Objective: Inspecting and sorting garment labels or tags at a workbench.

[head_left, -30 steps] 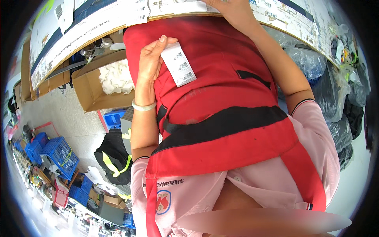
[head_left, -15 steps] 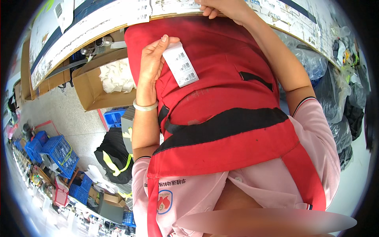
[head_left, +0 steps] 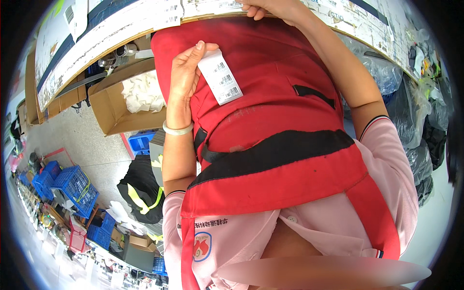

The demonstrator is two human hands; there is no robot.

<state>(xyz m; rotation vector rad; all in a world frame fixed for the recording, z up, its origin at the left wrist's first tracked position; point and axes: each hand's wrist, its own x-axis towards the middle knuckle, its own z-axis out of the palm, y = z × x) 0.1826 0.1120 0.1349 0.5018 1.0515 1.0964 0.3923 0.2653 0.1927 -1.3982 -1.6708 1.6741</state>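
My left hand (head_left: 187, 70) is closed in front of the red apron (head_left: 270, 72), with a pale bangle round its wrist. Pinched between thumb and fingers is a white strip of barcode labels (head_left: 221, 79), which hangs down over the apron. At the worktable's near edge, my right hand (head_left: 273, 8) rests with curled fingers. The top of the picture cuts it off, so what its fingertips hold, if anything, is hidden. Another strip of printed labels (head_left: 169, 14) lies over the table edge between my hands.
The scuffed white worktable (head_left: 116, 31) runs across the top. Below it at left, a cardboard box (head_left: 107, 108) holds crumpled white paper pieces. Blue crates (head_left: 75, 188) and a black bundle with yellow-green bands (head_left: 140, 191) are on the floor. Clear plastic bags (head_left: 406, 116) crowd the right.
My right hand has shifted slightly up and out of the picture. My left hand keeps the label strip in nearly the same place.
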